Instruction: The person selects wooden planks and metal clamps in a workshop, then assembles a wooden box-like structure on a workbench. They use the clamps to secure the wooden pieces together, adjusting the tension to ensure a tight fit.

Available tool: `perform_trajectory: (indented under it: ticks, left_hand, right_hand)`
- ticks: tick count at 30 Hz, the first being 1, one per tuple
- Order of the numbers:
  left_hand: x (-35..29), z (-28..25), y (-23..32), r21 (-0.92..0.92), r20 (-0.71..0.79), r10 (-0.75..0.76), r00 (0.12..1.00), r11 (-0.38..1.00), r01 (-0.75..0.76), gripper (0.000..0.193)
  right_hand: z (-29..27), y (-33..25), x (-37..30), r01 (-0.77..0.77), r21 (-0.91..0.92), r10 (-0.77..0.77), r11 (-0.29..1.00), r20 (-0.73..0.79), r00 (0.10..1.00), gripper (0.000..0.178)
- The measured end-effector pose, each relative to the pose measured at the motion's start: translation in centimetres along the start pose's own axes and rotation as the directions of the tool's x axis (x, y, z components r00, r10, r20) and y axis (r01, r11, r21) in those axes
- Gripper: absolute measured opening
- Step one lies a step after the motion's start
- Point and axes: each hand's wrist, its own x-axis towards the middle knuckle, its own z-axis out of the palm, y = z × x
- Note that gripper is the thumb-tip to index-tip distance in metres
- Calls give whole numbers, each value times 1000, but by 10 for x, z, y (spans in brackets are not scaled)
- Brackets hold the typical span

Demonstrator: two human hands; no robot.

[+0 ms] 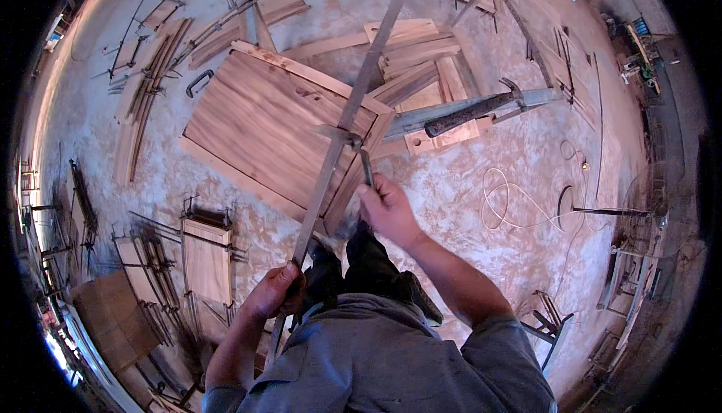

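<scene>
Floor [519,157]: pale concrete, seen from above; bare stretches lie right of the panel and along its left side, while the far edge, left edge and right rim are crowded with stock and gear.

Panel [263,123]: large wooden board assembly, lying flat on the floor at centre, its framed edges running diagonally; its near corner sits just ahead of the person's feet.

Plank pile [421,59]: loose boards stacked behind the panel's far right edge, touching it.

Bar clamp [346,119]: long grey metal bar crossing the panel from the far middle down to the lower centre, tilted, its sliding head [342,136] standing over the panel's right edge.

Second clamp [481,108]: lies across the plank pile, dark handle pointing left.

Small frames [207,259]: wood pieces held in clamps at lower left, well apart from the panel.

Cable [511,202]: white loops on open floor at right.

Left hand [274,291]: fingers wrapped tight round the bar's near end.

Right hand [385,208]: fingers curled around the clamp's screw handle [366,168], just below the sliding head.

Slats [150,74]: thin strips along the upper left edge.
</scene>
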Motion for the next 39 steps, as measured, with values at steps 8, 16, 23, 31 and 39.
perform_trajectory:
  ticks: [8, 16, 23, 31, 39]
  left_hand:
    - [28, 31, 30, 321, -18, 302, 953, 904, -281, 22]
    - [74, 62, 63, 572, -220, 377, 900, 797, -194, 33]
    - [100, 71, 72, 733, -170, 472, 865, 648, -209, 36]
    - [157, 61, 84, 855, -83, 570, 817, 462, -236, 39]
    - [192, 83, 121, 906, -105, 532, 841, 400, -140, 41]
  right_hand:
    - [-50, -32, 42, 231, -332, -232, 915, 38, 972, 30]
    - [-37, -64, 46, -490, 373, 431, 788, 234, 871, 28]
    - [-105, -53, 84, 151, -113, -163, 982, -110, 980, 14]
    - [-159, -32, 165, 59, -373, -46, 926, 44, 998, 26]
    - [-178, 10, 234, 171, -674, -196, 718, 39, 980, 26]
